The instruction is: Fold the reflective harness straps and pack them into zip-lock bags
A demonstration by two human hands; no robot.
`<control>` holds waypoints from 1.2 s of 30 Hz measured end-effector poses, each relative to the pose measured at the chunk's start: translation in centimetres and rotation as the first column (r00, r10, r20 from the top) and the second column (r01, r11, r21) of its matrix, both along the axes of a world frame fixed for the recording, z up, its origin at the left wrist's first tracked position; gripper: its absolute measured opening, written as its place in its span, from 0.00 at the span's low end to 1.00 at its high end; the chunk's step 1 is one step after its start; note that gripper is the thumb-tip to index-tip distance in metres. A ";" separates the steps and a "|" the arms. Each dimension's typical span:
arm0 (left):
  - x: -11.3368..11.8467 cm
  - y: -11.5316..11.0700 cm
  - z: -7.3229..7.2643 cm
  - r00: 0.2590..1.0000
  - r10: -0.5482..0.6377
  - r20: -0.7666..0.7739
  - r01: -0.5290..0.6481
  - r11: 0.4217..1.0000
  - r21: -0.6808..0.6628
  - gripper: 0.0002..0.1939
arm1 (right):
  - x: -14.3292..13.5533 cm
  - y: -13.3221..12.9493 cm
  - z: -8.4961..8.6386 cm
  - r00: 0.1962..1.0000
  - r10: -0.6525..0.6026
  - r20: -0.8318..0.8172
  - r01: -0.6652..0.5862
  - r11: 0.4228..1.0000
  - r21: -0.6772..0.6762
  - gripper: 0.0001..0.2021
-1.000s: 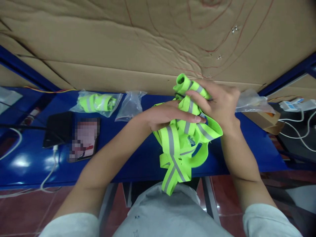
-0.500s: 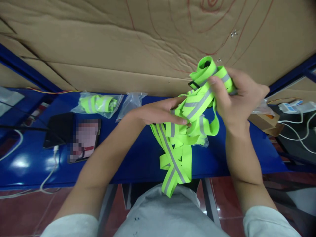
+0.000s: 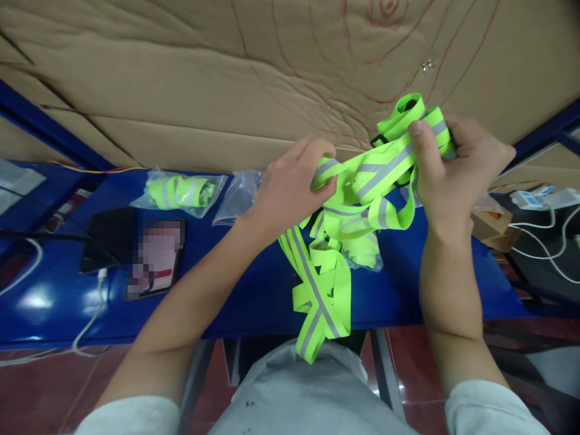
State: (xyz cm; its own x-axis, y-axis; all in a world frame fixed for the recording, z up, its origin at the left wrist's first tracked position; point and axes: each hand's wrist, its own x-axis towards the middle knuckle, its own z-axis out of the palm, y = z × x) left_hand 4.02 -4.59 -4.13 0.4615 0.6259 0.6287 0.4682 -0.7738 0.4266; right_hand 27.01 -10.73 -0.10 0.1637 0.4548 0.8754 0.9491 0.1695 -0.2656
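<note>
A tangle of neon yellow-green reflective straps (image 3: 385, 172) with grey stripes stretches between my hands. My right hand (image 3: 448, 163) is closed around a bunched part of it, thumb on top, with a rolled loop and a dark buckle sticking up beyond. My left hand (image 3: 299, 178) pinches a strap of the same bundle between thumb and fingers. Loose strap ends hang below, over the table's front edge towards my lap. Behind them, partly hidden, a clear bag (image 3: 365, 251) with similar neon material lies on the table.
On the blue table (image 3: 254, 290) lie a bagged neon roll (image 3: 181, 191), a crumpled clear bag (image 3: 238, 196), a phone-like device (image 3: 156, 257) and a black box (image 3: 109, 238) with a white cable. A cardboard box (image 3: 493, 223) stands right. A cardboard wall (image 3: 181, 78) rises behind.
My left hand has moved up and now pinches a strap with its back turned upward. My right hand has shifted right and slightly up, drawing the bundle wider; the bag behind shows more.
</note>
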 end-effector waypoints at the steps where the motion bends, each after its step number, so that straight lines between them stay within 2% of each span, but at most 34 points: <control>1: -0.1 -0.1 0.1 1.000 -0.008 -0.013 0.008 1.000 -0.026 0.13 | 0.2 0.1 0.0 1.000 -0.008 -0.001 0.008 1.000 -0.004 0.22; 4: -0.2 0.2 0.4 0.998 -0.050 0.031 0.054 0.991 -0.120 0.12 | 0.8 0.4 0.1 1.000 -0.013 0.004 0.014 1.000 -0.014 0.22; 6: -0.2 0.8 0.3 0.986 -0.095 0.136 0.123 0.967 -0.223 0.13 | 1.1 0.6 0.0 1.000 -0.024 0.008 0.025 0.999 -0.046 0.23; 10: 0.0 2.3 -0.2 0.904 -0.173 0.391 0.348 0.828 -0.439 0.12 | 1.6 1.2 -0.6 0.997 -0.075 -0.009 0.074 0.989 -0.126 0.25; 12: 0.0 2.7 -0.5 0.891 -0.174 0.420 0.388 0.773 -0.502 0.11 | 1.7 1.5 -1.0 0.995 -0.094 -0.023 0.090 0.985 -0.145 0.24; 13: 0.1 2.7 -0.5 0.894 -0.169 0.416 0.381 0.774 -0.506 0.10 | 1.7 1.6 -1.1 0.994 -0.108 -0.025 0.103 0.983 -0.150 0.24; 15: 0.2 2.3 -0.5 0.915 -0.163 0.369 0.320 0.849 -0.421 0.08 | 1.3 1.7 -1.3 0.990 -0.143 -0.010 0.140 0.976 -0.169 0.25; 17: 0.5 1.1 -0.4 0.945 -0.169 0.279 0.231 0.950 -0.208 0.10 | 0.6 1.5 -1.3 0.984 -0.176 0.020 0.177 0.964 -0.198 0.25; 18: 0.6 0.3 -0.3 0.962 -0.175 0.212 0.196 0.977 -0.085 0.11 | 0.2 1.3 -1.3 0.982 -0.184 0.033 0.187 0.959 -0.211 0.25; 21: 1.2 -2.1 -0.1 0.983 -0.186 -0.005 0.183 0.964 0.191 0.10 | -0.9 0.6 -1.0 0.986 -0.162 0.033 0.165 0.962 -0.215 0.25; 23: 1.6 -3.1 -0.3 0.962 -0.220 -0.162 0.258 0.928 0.268 0.11 | -1.5 0.3 -0.9 0.990 -0.139 0.009 0.138 0.968 -0.208 0.25; 26: 2.0 -3.4 -0.9 0.892 -0.298 -0.340 0.390 0.888 0.244 0.19 | -1.9 0.1 -0.9 0.992 -0.122 -0.026 0.114 0.972 -0.204 0.24; 29: 2.3 -3.0 -1.6 0.866 -0.235 -0.442 0.374 0.891 0.259 0.25 | -1.9 0.2 -1.0 0.993 -0.110 -0.037 0.100 0.973 -0.208 0.22; 31: 2.4 -2.7 -1.7 0.859 -0.190 -0.476 0.346 0.900 0.267 0.22 | -1.7 0.4 -1.1 0.994 -0.108 -0.035 0.097 0.968 -0.232 0.23; 33: 2.2 -2.2 -1.4 0.861 -0.203 -0.467 0.335 0.917 0.219 0.16 | -1.4 0.7 -1.2 0.993 -0.112 -0.027 0.102 0.960 -0.260 0.24; 36: 1.7 -1.4 -0.7 0.846 -0.359 -0.393 0.407 0.912 0.043 0.11 | -0.9 1.3 -1.5 0.991 -0.132 -0.011 0.124 0.952 -0.280 0.24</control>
